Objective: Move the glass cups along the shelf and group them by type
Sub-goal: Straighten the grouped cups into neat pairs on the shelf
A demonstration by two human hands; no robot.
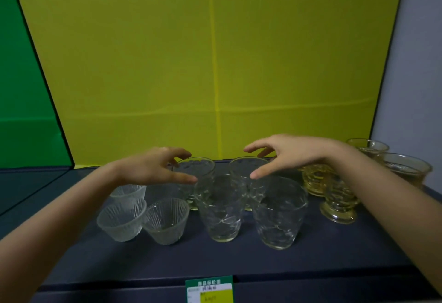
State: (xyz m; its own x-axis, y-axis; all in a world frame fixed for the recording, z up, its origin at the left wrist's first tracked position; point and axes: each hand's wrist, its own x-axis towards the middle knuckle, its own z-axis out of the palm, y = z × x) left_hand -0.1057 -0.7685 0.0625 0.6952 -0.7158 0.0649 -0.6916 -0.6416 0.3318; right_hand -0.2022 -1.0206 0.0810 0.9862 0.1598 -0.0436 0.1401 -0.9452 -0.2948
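Note:
On the dark shelf [239, 262] stand several clear glass cups. Three small ribbed cups [165, 221] cluster at the left. Tall clear tumblers with a scale pattern fill the middle: two in front [221, 216] [279, 216] and two behind [196, 173] [246, 166]. My left hand [155, 167] spreads around the rim of the back left tumbler, fingers apart. My right hand [284, 154] hovers over the back right tumbler, fingers apart, holding nothing. Amber footed cups [339, 199] stand at the right.
Two wider amber-tinted bowls [404, 166] sit at the far right by the white wall. A yellow panel [215, 63] backs the shelf, with a green panel at the left. A green and yellow price tag [209, 288] hangs on the shelf's front edge.

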